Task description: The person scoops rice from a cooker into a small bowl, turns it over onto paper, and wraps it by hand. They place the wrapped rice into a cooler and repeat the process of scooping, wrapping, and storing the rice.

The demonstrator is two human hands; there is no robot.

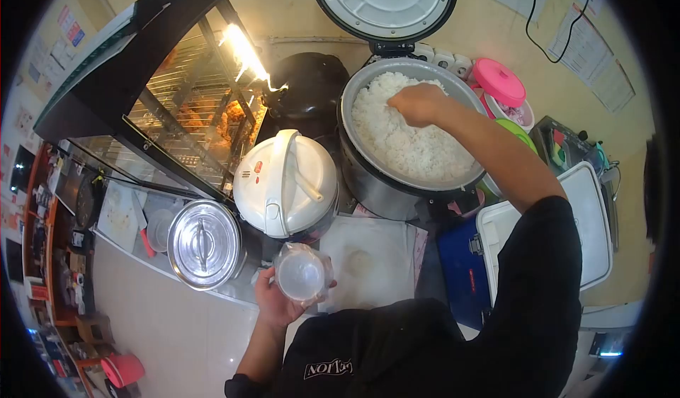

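My left hand (278,304) is closed around a small round bowl (301,276), translucent and apparently lined with clear plastic. The bowl tilts up toward me and nothing shows inside. My right hand (419,105) reaches over the large rice cooker (379,189), at the upper middle of the white rice (418,150). Its fingers are curled downward, and whatever they grip is hidden by the hand and rice. The cooker's round lid (389,5) stands open behind the pot. A smaller white rice cooker (255,200) with its lid shut stands left of the big one.
A lit glass warming cabinet (191,115) holds browned food at left. Near it are a lidded steel pot (203,246) and a knife (145,239). A blue cooler box (460,267) stands open at right. A pink-lidded tub (499,83) sits behind it.
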